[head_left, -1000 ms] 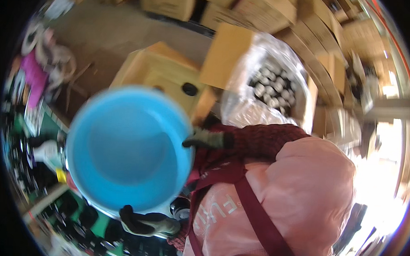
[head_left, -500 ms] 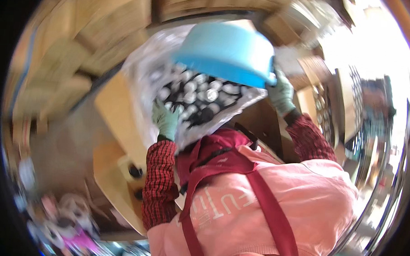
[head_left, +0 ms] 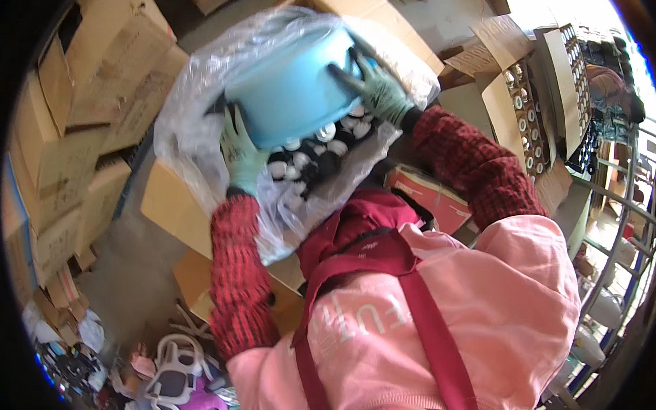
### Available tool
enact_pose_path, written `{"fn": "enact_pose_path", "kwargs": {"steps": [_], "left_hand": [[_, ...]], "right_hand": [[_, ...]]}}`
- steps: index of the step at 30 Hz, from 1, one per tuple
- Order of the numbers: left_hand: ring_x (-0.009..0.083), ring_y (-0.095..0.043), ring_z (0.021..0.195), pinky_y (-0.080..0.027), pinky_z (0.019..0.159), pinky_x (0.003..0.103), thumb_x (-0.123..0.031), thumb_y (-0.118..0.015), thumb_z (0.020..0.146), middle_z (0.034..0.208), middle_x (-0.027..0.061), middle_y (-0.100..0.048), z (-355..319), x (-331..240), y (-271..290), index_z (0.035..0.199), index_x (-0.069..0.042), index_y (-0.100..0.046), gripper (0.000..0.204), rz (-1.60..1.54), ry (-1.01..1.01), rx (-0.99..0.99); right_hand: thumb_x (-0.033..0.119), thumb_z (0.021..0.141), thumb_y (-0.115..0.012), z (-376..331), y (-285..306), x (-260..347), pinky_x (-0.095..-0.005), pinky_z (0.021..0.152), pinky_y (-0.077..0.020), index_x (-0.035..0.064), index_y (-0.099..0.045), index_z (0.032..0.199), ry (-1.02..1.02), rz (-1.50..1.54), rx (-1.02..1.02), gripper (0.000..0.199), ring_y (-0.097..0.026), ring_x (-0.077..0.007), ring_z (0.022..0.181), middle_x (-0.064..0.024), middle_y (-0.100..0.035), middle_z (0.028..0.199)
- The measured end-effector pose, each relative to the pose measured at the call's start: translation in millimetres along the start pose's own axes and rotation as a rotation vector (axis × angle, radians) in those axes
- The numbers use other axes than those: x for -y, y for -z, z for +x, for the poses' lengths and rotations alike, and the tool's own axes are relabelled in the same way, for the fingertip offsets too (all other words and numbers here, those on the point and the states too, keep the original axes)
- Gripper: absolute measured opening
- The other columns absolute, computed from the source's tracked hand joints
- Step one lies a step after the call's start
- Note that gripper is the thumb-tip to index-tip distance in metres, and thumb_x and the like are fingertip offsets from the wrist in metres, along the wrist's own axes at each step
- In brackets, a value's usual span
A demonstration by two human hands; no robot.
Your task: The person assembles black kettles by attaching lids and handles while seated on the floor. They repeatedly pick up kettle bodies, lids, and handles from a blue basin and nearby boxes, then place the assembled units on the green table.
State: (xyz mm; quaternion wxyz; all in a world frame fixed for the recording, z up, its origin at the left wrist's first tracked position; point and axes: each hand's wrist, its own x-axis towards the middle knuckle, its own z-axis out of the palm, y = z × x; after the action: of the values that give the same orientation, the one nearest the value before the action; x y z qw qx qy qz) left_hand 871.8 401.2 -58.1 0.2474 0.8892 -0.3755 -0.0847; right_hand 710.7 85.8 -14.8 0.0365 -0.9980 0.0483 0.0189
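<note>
A light blue plastic basin (head_left: 292, 88) is tipped mouth-down over a box lined with a clear plastic bag (head_left: 190, 121). Gripping its left rim is my left hand (head_left: 241, 157), in a pale green glove with dark fingertips. My right hand (head_left: 379, 91), gloved alike, holds the basin's right side, two fingers reaching over the wall. Below the rim, several round black and white caps (head_left: 311, 161) show inside the bag. The basin's inside and the caps beneath it are hidden.
Stacked cardboard cartons (head_left: 93, 88) stand at the left. To the right are open cartons with rows of round-topped parts (head_left: 529, 125) and a metal rack (head_left: 618, 266). A red box (head_left: 433, 198) lies close to my apron, and a white plastic chair (head_left: 174, 369) stands at lower left.
The basin has moved left and nearer, covering more of the caps. My left hand has risen from among the caps to its rim. My right hand has moved left with the basin.
</note>
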Motion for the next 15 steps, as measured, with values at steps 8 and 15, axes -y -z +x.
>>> {"fn": "enact_pose_path", "kwargs": {"steps": [8, 15], "left_hand": [[0.045, -0.039, 0.143, -0.04, 0.115, 0.045, -0.034, -0.087, 0.069, 0.166, 0.03, -0.013, 13.9, 23.9, -67.5, 0.162, 0.0, -0.008, 0.127, 0.113, -0.034, 0.066], [0.0455, -0.033, 0.147, -0.035, 0.12, 0.043, -0.031, -0.075, 0.082, 0.163, 0.0352, -0.017, -61.4, 11.1, -84.2, 0.16, 0.006, -0.011, 0.108, 0.072, 0.118, 0.367]], "right_hand": [[0.006, 0.099, -0.049, -6.6, -17.0, -20.5, -0.0392, 0.075, -0.0637, 0.0403, -0.014, 0.164, -0.011, -0.122, 0.183, 0.082, -0.072, -0.0413, 0.1, -0.043, -0.025, 0.155], [0.009, 0.096, -0.051, -91.0, -60.5, 13.4, -0.0396, 0.073, -0.0611, 0.0455, -0.026, 0.16, -0.045, 0.06, 0.186, 0.078, -0.07, -0.0391, 0.105, -0.0443, -0.024, 0.155]]}}
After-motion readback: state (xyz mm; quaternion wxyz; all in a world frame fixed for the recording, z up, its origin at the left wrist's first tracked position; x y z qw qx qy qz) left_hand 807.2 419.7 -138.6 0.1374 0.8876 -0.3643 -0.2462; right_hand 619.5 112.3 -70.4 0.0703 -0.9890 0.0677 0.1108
